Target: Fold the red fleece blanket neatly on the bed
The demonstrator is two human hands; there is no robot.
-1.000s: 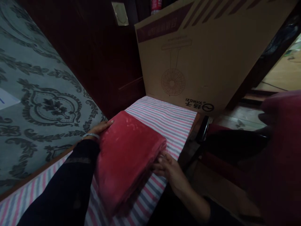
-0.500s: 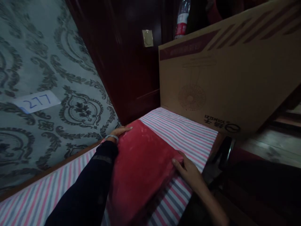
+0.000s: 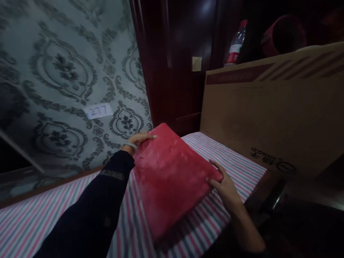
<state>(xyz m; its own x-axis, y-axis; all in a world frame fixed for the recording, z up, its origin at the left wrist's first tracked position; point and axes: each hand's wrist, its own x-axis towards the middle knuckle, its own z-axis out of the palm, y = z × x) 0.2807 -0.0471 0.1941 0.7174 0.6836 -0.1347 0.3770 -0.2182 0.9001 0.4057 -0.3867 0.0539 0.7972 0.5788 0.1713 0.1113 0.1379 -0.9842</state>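
The folded red blanket lay flat on the striped bed a moment ago, and now its far end tips up off the sheet. The left hand grips the far corner near the wall, and the right hand holds the edge by the bed's side, so it looks like lifting has begun

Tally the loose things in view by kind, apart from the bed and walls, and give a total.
Folded red blanket, held by the left hand and right hand: 1
Cardboard box: 1
Plastic bottle: 1
Paper label on the wallpaper: 1
Total: 4
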